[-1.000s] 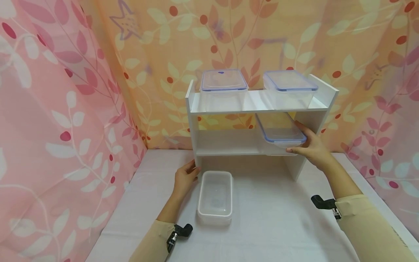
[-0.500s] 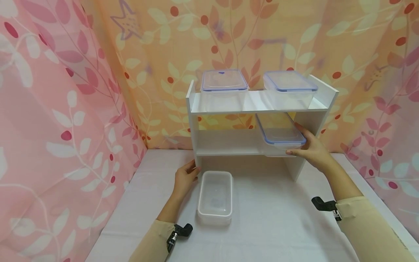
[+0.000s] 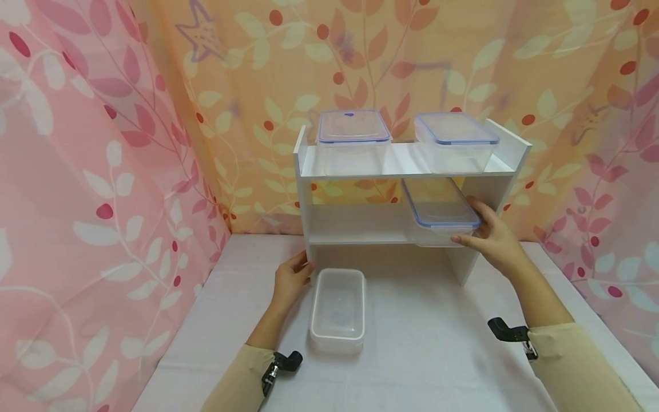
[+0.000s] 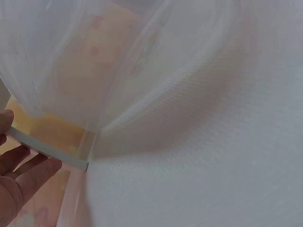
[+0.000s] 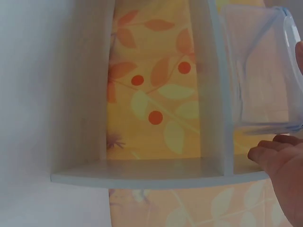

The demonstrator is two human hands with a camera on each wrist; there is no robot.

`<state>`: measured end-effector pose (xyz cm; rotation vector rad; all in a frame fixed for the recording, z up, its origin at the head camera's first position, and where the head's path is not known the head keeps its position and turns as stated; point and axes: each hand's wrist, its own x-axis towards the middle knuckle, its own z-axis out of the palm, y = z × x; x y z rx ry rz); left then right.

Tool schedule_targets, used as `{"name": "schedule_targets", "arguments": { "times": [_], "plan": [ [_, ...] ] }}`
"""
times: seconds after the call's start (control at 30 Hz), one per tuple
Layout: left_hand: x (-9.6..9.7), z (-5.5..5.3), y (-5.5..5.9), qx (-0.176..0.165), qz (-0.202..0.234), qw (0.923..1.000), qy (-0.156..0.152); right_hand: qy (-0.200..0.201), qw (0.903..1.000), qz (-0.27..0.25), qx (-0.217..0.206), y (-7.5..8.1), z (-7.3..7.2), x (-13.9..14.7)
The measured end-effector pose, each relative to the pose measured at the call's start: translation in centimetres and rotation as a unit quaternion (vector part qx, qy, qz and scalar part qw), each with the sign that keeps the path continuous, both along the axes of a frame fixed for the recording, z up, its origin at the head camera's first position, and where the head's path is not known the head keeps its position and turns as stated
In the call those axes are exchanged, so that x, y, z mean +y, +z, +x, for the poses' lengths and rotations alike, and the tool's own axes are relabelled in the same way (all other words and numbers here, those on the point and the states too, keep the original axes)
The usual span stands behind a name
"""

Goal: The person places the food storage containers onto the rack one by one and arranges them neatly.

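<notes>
A white two-tier shelf (image 3: 355, 223) stands on the table. My left hand (image 3: 292, 280) grips the low front edge of its left side panel, with thumb and fingers on opposite faces in the left wrist view. On the lower tier at right sits a clear plastic food container (image 3: 445, 234) with a blue-rimmed lid, its front jutting slightly past the shelf edge. My right hand (image 3: 496, 240) holds it by the front right corner, thumb at the front and fingers along its right side. The right wrist view shows those fingers (image 5: 272, 151) close beside the container.
Two more lidded containers stand on the top tier, one at left (image 3: 352, 154) and one at right (image 3: 455, 154). A lidless clear container (image 3: 338, 312) sits on the white tabletop (image 3: 412, 355), before the shelf's left half. Patterned curtains (image 3: 247, 189) surround the table.
The container on the lower tier has come slightly forward over the last second. My right hand has drawn back a little, its fingertips sliding along the container's side. My left hand stays put.
</notes>
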<state>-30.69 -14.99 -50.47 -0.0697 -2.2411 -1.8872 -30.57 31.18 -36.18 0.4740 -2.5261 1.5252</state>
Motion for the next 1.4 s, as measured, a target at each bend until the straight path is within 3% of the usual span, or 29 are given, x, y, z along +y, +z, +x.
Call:
{"name": "schedule_targets", "arguments": {
  "times": [0.3,0.47,0.63,0.77,0.87,0.97,1.17,1.4],
  "plan": [
    [0.2,0.1,-0.3,0.0,0.002,1.0,-0.001,-0.059,0.9974,0.007,0.042,-0.1,2.1,-0.7],
    [0.3,0.1,-0.1,0.001,0.005,1.0,-0.001,-0.106,0.9867,0.042,0.116,0.0,2.9,-1.3],
    [0.6,1.1,1.7,-0.005,0.002,0.9999,-0.009,-0.144,0.9665,0.079,0.198,0.2,3.7,-1.8],
    [0.7,2.3,3.6,-0.005,-0.007,0.9999,-0.013,-0.157,0.9571,0.092,0.226,0.3,4.5,-2.1],
    [0.7,2.6,3.9,-0.005,-0.006,0.9999,-0.015,-0.159,0.953,0.092,0.241,0.3,5.2,-2.4],
    [0.5,2.1,3.3,-0.004,-0.003,0.9998,-0.017,-0.158,0.9481,0.089,0.262,0.4,5.9,-2.8],
    [0.2,0.3,0.6,-0.007,0.001,1.0,-0.005,-0.15,0.937,0.08,0.305,0.4,7.2,-4.0],
    [0.1,-0.1,-0.1,0.003,-0.004,1.0,0.001,-0.131,0.9315,0.059,0.334,0.2,8.5,-6.0]
  ]
}}
